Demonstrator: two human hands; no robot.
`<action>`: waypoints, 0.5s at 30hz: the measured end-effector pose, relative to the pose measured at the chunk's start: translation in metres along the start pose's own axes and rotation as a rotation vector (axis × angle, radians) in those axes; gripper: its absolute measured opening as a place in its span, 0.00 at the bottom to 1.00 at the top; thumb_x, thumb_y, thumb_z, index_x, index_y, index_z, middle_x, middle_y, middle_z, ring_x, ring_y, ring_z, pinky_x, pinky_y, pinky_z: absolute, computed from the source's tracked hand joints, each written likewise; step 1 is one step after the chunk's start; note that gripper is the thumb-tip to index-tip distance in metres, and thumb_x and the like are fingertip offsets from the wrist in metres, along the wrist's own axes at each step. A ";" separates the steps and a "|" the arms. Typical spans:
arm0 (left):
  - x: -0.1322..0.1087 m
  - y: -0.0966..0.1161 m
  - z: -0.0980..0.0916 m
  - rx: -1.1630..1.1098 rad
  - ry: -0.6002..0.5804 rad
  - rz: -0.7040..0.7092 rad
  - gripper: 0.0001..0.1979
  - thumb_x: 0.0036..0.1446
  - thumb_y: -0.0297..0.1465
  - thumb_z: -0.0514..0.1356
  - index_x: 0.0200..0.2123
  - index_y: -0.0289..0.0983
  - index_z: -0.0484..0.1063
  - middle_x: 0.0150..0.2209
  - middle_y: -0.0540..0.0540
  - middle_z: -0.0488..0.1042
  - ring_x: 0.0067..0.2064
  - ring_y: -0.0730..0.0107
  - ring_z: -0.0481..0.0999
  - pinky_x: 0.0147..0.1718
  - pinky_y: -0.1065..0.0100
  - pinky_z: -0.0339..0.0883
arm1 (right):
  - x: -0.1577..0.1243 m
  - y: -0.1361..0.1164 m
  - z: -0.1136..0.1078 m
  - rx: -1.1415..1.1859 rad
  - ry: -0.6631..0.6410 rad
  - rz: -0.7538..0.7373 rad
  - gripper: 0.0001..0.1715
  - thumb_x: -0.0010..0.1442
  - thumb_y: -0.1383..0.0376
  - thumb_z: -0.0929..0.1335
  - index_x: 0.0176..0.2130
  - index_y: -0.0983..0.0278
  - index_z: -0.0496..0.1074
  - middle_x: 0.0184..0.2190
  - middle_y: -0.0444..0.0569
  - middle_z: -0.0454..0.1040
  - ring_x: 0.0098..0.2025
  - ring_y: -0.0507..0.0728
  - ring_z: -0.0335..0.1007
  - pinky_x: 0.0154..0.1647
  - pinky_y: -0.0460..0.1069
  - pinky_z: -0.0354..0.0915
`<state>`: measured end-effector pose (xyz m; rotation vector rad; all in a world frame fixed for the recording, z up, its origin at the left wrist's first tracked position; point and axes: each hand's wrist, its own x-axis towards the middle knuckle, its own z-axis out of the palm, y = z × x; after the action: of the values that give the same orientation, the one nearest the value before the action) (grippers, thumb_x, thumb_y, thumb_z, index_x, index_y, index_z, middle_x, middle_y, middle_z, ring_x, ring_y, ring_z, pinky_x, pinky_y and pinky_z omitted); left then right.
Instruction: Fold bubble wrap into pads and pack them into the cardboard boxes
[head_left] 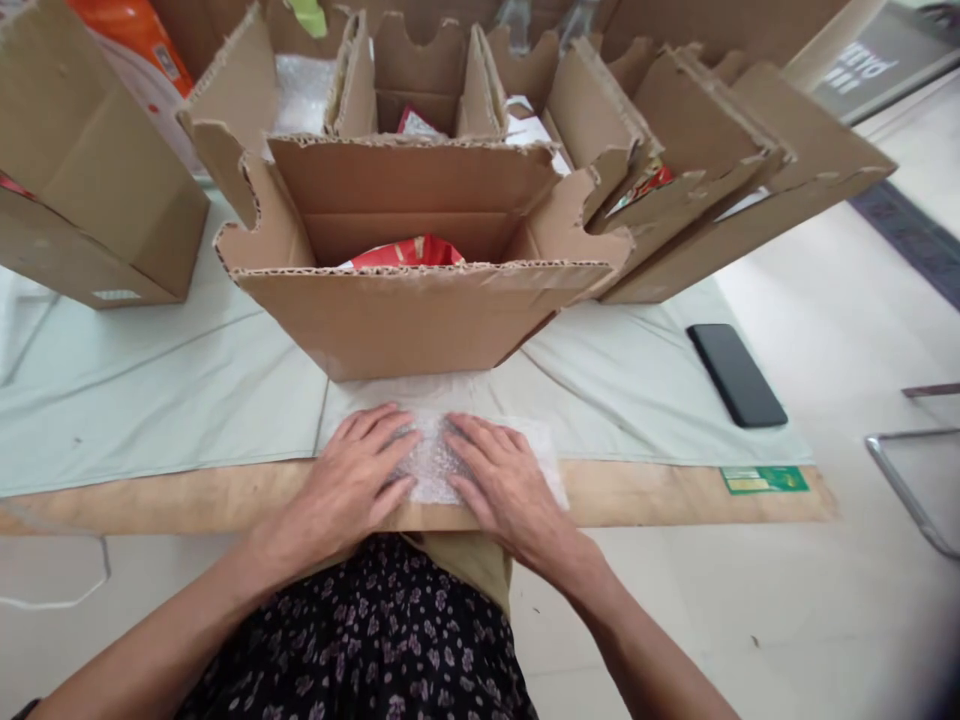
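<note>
A flat piece of clear bubble wrap (433, 465) lies at the table's front edge. My left hand (367, 460) rests flat on its left part, fingers spread. On its right part my right hand (499, 470) also lies flat, with the fingers a little apart. Neither hand grips anything. Just beyond the fingertips stands an open cardboard box (435, 320) with cut-out notches in its sides. A red packet (412, 252) shows inside it; the packet's lower part is hidden by the box's front wall.
Several more notched cardboard boxes (675, 230) stand in a row behind, holding packets and folded bubble wrap (304, 90). Another box (97, 200) is at the left. A black phone (736, 375) lies on the pale cloth (187, 390) at the right, near a green card (765, 480).
</note>
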<state>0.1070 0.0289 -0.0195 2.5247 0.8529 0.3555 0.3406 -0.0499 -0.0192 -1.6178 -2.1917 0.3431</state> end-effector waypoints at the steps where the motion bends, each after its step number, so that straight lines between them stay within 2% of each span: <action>1: -0.001 -0.006 0.002 -0.013 -0.020 -0.001 0.21 0.68 0.31 0.59 0.62 0.39 0.72 0.66 0.36 0.71 0.69 0.42 0.66 0.66 0.39 0.62 | -0.014 0.008 0.001 -0.033 0.021 0.039 0.21 0.72 0.63 0.65 0.61 0.60 0.74 0.66 0.56 0.73 0.65 0.67 0.71 0.61 0.66 0.70; 3: -0.005 -0.015 0.003 -0.044 -0.031 0.017 0.22 0.68 0.33 0.59 0.64 0.39 0.71 0.69 0.37 0.69 0.71 0.42 0.63 0.67 0.38 0.61 | -0.047 0.030 -0.005 -0.095 0.136 0.162 0.20 0.73 0.61 0.64 0.61 0.61 0.74 0.64 0.57 0.74 0.65 0.68 0.71 0.61 0.66 0.68; 5: -0.007 -0.019 -0.001 -0.064 -0.020 0.051 0.22 0.68 0.33 0.60 0.63 0.39 0.72 0.69 0.37 0.69 0.72 0.42 0.63 0.67 0.38 0.62 | -0.078 0.050 -0.019 -0.145 0.272 0.292 0.17 0.73 0.61 0.65 0.56 0.61 0.76 0.59 0.57 0.79 0.62 0.68 0.75 0.61 0.67 0.69; 7: -0.007 -0.018 -0.007 -0.060 0.045 0.071 0.19 0.69 0.33 0.59 0.61 0.39 0.74 0.67 0.37 0.71 0.70 0.44 0.66 0.65 0.40 0.65 | -0.093 0.059 -0.033 -0.185 0.375 0.352 0.13 0.72 0.62 0.66 0.51 0.60 0.78 0.53 0.55 0.82 0.57 0.66 0.78 0.59 0.66 0.70; 9: -0.006 -0.018 -0.014 -0.021 0.158 0.071 0.16 0.70 0.30 0.57 0.58 0.38 0.75 0.64 0.37 0.74 0.67 0.47 0.70 0.63 0.43 0.68 | -0.089 0.059 -0.040 -0.199 0.420 0.323 0.11 0.71 0.64 0.66 0.49 0.60 0.78 0.51 0.54 0.83 0.54 0.64 0.79 0.58 0.63 0.71; 11: -0.004 -0.020 -0.021 0.067 0.241 0.054 0.15 0.70 0.27 0.55 0.56 0.36 0.76 0.59 0.36 0.78 0.63 0.49 0.74 0.61 0.45 0.71 | -0.071 0.055 -0.040 -0.188 0.413 0.262 0.12 0.72 0.65 0.66 0.51 0.60 0.77 0.53 0.54 0.82 0.55 0.63 0.79 0.57 0.61 0.71; 13: -0.004 -0.026 -0.027 0.180 0.238 0.022 0.16 0.70 0.26 0.54 0.55 0.34 0.76 0.55 0.35 0.79 0.58 0.47 0.76 0.56 0.44 0.73 | -0.050 0.053 -0.034 -0.189 0.349 0.239 0.15 0.72 0.62 0.65 0.54 0.62 0.76 0.56 0.56 0.80 0.57 0.66 0.77 0.57 0.62 0.71; 15: -0.004 -0.033 -0.031 0.282 0.179 -0.032 0.17 0.69 0.27 0.54 0.56 0.32 0.76 0.53 0.33 0.79 0.54 0.44 0.77 0.51 0.43 0.75 | -0.034 0.054 -0.024 -0.214 0.265 0.269 0.19 0.71 0.58 0.66 0.56 0.64 0.74 0.58 0.59 0.78 0.59 0.70 0.75 0.55 0.65 0.71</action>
<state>0.0755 0.0600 -0.0092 2.7642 1.0767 0.4869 0.4066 -0.0665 -0.0263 -1.9545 -1.8676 -0.0371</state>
